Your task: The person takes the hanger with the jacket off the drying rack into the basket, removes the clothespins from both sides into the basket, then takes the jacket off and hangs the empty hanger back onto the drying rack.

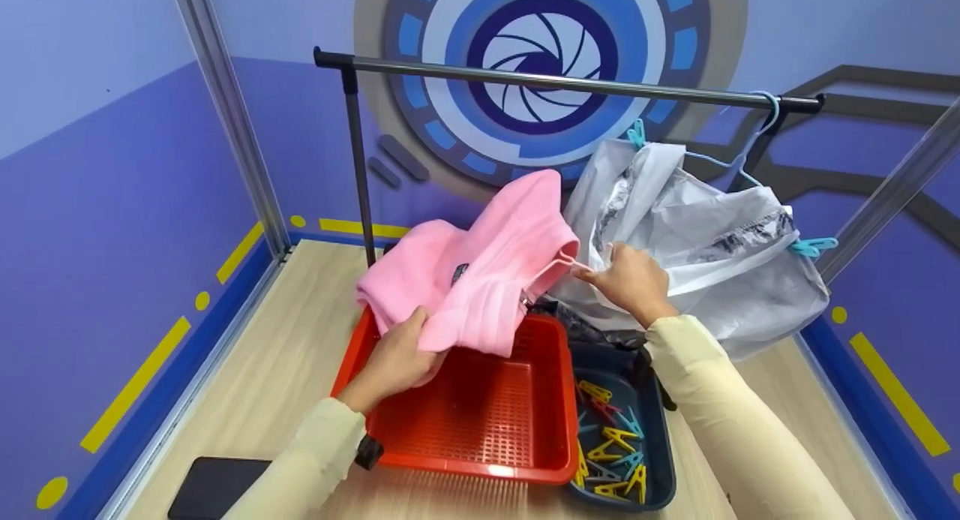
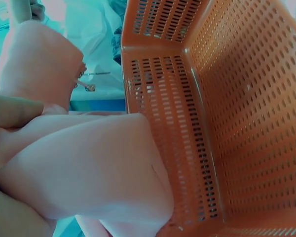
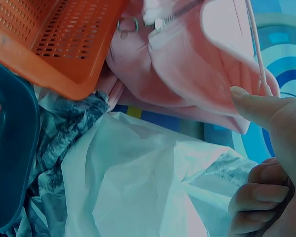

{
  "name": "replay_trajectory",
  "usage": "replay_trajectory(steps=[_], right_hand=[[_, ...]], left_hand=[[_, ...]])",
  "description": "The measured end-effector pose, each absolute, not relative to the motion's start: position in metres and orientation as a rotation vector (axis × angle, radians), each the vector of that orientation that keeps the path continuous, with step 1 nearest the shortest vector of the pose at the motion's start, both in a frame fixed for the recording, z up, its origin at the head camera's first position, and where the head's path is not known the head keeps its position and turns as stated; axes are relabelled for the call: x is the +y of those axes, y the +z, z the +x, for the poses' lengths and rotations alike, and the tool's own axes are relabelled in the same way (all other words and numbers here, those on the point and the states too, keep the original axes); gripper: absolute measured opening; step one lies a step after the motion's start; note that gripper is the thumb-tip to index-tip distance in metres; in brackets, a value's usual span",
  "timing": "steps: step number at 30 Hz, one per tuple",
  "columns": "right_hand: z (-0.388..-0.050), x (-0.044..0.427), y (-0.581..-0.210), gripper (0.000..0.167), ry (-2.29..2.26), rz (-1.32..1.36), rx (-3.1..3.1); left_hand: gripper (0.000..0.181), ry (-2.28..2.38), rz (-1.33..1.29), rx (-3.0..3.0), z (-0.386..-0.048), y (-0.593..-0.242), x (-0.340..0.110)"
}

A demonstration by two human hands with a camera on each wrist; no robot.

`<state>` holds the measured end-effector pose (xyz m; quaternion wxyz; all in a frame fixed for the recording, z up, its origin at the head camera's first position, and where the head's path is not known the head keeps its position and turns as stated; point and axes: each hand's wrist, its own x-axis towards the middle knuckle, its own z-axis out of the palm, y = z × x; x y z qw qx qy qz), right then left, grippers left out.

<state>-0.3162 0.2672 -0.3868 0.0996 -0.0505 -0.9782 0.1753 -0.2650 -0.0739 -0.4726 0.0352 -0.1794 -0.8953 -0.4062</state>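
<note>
A pink garment (image 1: pixel 480 280) with a zipper (image 3: pixel 182 14) hangs bunched between my hands, above the red basket (image 1: pixel 480 460). My left hand (image 1: pixel 397 359) grips its lower edge, the cloth folded between thumb and fingers in the left wrist view. Inside the garment's opening sits a thin pink hanger (image 1: pixel 555 263). My right hand (image 1: pixel 634 284) pinches the hanger's end between thumb and curled fingers. The rest of the hanger is hidden in the cloth. Just behind the right hand hangs a whitish translucent garment (image 1: pixel 720 280).
A metal clothes rail (image 1: pixel 525 77) crosses the back, holding a light blue hanger (image 1: pixel 739 160) with turquoise clips (image 1: pixel 814 246). Beside the basket stands a dark blue tub (image 1: pixel 664 475) of coloured clothespins (image 1: pixel 615 441). A black flat object (image 1: pixel 217 486) lies at front left.
</note>
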Motion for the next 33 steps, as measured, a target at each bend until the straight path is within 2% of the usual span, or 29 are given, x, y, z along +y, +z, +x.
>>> replay_trajectory(steps=[4,6,11,14,21,29,33], right_hand=[[-0.316,0.265,-0.387,0.055,0.533,-0.167,-2.881],[-0.316,0.263,-0.387,0.056,0.55,-0.188,-2.875],[-0.314,0.254,-0.386,0.059,0.56,-0.237,-2.869],[-0.313,0.251,-0.386,0.06,0.547,-0.245,-2.877],[-0.31,0.249,-0.385,0.061,0.523,-0.275,-2.885],[-0.309,0.246,-0.385,0.065,0.511,-0.284,-2.895],[-0.309,0.245,-0.386,0.063,0.51,-0.29,-2.886]], left_hand=[[0.024,-1.376,-0.484,-2.803,-0.264,-0.47,-0.076],[0.033,-1.353,-0.479,-2.81,-0.263,-0.468,-0.076],[0.083,-1.165,-0.5,-2.782,-0.261,-0.463,-0.068],[0.1,-1.054,-0.492,-2.752,-0.26,-0.459,-0.058],[0.103,-0.746,-0.493,-2.641,-0.261,-0.454,-0.023],[0.109,-0.623,-0.413,-2.723,-0.261,-0.452,0.008],[0.095,-0.583,-0.427,-2.715,-0.262,-0.451,0.016]])
